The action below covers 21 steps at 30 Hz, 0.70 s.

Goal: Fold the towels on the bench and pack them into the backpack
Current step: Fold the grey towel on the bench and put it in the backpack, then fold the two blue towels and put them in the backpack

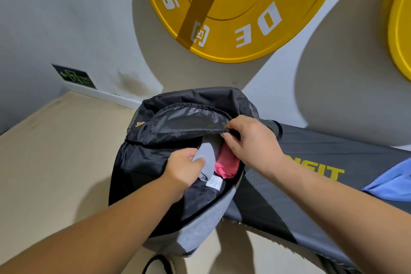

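Observation:
A black and grey backpack (155,167) stands open at the end of the bench (311,162). My left hand (184,169) grips a folded grey towel (206,155) that sits partly inside the opening. Beside it, a folded pink towel (228,162) lies inside the bag. My right hand (251,140) pinches the top flap's rim and holds the opening apart. A blue towel (391,182) lies on the bench at the right edge of the view.
A large yellow weight plate (233,11) hangs on the wall right above the backpack, and a second one (402,29) shows at the far right. Beige floor (55,151) spreads to the left. A dark exit sign (74,77) sits low on the wall.

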### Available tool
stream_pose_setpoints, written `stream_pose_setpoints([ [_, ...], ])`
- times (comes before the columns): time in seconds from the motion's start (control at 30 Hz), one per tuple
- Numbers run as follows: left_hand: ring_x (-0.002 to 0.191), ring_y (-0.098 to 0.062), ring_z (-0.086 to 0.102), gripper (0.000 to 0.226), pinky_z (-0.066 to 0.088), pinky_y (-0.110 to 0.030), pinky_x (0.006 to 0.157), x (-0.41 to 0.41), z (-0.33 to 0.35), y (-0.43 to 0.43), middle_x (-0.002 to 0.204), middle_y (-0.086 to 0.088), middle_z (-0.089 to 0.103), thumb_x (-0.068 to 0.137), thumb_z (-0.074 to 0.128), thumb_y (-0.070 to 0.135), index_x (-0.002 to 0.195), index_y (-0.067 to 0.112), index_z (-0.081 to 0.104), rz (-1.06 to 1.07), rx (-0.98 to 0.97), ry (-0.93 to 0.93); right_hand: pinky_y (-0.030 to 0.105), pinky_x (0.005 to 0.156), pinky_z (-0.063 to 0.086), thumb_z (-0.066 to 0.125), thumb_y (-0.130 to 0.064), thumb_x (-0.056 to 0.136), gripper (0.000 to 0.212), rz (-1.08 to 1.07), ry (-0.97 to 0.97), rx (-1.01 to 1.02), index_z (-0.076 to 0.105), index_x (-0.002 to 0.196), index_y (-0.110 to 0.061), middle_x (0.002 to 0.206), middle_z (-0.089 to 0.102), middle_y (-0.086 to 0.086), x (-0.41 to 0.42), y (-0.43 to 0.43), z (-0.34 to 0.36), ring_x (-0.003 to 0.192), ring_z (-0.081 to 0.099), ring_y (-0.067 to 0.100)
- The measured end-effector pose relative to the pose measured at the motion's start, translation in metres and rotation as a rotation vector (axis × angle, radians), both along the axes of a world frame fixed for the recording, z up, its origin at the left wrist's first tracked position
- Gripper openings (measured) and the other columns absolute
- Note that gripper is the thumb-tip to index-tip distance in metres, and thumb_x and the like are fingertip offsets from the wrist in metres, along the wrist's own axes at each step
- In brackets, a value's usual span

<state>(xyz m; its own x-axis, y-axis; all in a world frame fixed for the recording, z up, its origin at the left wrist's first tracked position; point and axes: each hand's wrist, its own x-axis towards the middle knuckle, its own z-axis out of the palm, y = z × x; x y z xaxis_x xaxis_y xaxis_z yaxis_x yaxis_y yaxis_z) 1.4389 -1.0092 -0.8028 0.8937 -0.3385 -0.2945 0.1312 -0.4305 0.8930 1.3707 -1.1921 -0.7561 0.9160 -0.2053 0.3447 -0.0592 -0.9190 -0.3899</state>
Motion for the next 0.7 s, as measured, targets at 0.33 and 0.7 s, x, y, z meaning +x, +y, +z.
stream_pose_setpoints([
  [0.33, 0.066, -0.005, 0.061, 0.013, 0.045, -0.004, 0.048, 0.007, -0.012, -0.019, 0.083, 0.004, 0.067, 0.090, 0.067, 0.005, 0.101, 0.012, 0.069, 0.383, -0.104, -0.044, 0.038, 0.075, 0.053, 0.062, -0.039, 0.095, 0.015, -0.051, -0.072, 0.153, 0.069, 0.096, -0.025, 0.094, 0.064, -0.008, -0.005, 0.001, 0.001, 0.092, 0.061, 0.017],
  [0.7, 0.098, -0.026, 0.073, 0.016, 0.058, -0.045, 0.096, -0.008, -0.017, -0.009, 0.099, -0.006, 0.076, 0.088, 0.076, 0.021, 0.099, 0.010, 0.073, 0.155, 0.026, 0.065, 0.035, 0.077, 0.053, 0.047, -0.058, 0.099, 0.040, 0.028, 0.286, -0.144, 0.067, 0.113, -0.027, 0.112, 0.062, -0.008, -0.017, -0.006, -0.019, 0.111, 0.057, 0.020],
])
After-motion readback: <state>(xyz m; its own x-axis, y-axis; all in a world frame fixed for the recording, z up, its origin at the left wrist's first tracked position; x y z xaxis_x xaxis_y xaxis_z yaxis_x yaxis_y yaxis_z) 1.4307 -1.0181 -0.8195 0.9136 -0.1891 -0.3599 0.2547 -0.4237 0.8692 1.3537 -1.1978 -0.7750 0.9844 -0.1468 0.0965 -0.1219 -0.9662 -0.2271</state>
